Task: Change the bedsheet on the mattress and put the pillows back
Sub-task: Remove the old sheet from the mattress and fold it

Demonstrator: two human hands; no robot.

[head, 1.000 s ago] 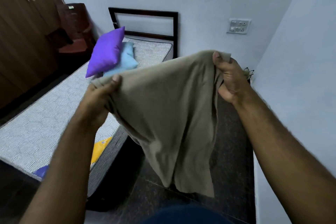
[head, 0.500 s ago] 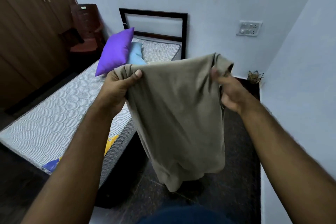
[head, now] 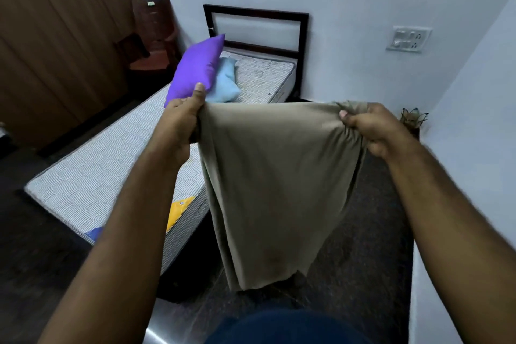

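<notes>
Above floor beside bed, left hand [head: 178,123] gripped one top corner of khaki bedsheet [head: 276,184], thumb up; right hand [head: 374,128] clutched bunched other corner. Hands apart, sheet stretched between, rest hanging clear of mattress [head: 92,176]. Mattress bare; purple pillow [head: 195,67] leaned on light blue pillow [head: 226,84] near headboard [head: 303,36] end. Switch panel [head: 409,39] on wall.
</notes>
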